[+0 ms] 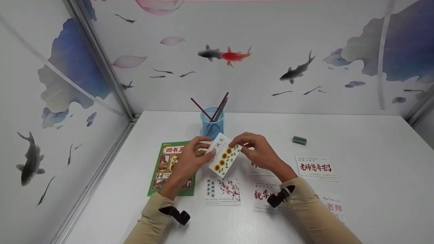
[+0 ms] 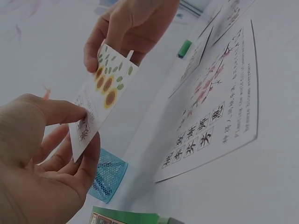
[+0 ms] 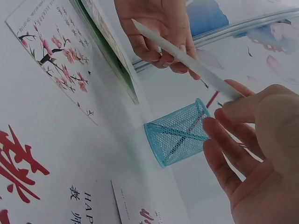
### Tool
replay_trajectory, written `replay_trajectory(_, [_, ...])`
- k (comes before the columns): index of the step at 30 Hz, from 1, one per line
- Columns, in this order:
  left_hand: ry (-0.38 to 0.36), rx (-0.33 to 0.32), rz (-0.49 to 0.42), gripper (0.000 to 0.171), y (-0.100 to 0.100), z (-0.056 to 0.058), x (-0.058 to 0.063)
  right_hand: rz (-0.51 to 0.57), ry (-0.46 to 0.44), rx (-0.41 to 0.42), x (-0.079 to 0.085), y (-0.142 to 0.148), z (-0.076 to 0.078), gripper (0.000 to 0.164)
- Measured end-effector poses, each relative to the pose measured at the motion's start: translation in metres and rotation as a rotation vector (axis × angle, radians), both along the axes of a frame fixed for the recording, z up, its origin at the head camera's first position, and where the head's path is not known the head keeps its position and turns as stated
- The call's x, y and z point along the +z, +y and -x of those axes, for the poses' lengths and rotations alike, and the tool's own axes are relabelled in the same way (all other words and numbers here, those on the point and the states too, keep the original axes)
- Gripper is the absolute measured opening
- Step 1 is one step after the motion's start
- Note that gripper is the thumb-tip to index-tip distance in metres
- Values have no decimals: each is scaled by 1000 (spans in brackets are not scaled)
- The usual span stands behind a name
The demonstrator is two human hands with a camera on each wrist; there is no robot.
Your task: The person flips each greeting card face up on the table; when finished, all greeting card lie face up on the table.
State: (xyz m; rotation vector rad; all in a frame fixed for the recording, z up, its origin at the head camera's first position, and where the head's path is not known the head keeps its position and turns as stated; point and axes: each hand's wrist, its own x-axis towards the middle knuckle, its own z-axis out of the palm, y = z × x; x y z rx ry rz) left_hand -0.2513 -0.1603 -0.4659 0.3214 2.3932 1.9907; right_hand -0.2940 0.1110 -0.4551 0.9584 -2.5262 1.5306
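Observation:
Above the table, both hands hold a white greeting card printed with sunflowers and black Chinese characters. My left hand pinches its left end, thumb on the printed face and fingers behind, as the left wrist view shows. At the opposite end, my right hand pinches the card's edge between thumb and fingers. Seen nearly edge-on in the right wrist view, the card is a thin white strip. A small white tab pokes out behind it in the left wrist view; what it belongs to is hidden.
Behind the hands stands a blue mesh pen cup with pencils. A green book lies left. Below is a plum-blossom card; several cards with red characters, including one card, lie right. A small green cylinder sits farther back.

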Motion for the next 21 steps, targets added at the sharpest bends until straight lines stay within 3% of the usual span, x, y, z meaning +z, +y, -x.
replay_trajectory(6, [69, 27, 29, 37, 1, 2, -2, -39, -52, -18, 0, -2, -3, 50])
replay_trajectory(12, [109, -11, 94, 33, 0, 2, -3, -62, -15, 7, -4, -10, -7, 40])
replay_trajectory(17, [129, -42, 128, 46, -2, 1, -2, -77, 23, -39, -7, -15, -7, 45])
replay_trajectory(21, [189, -33, 297, 64, -5, 0, -2, -77, -10, -121, -9, -16, -7, 46])
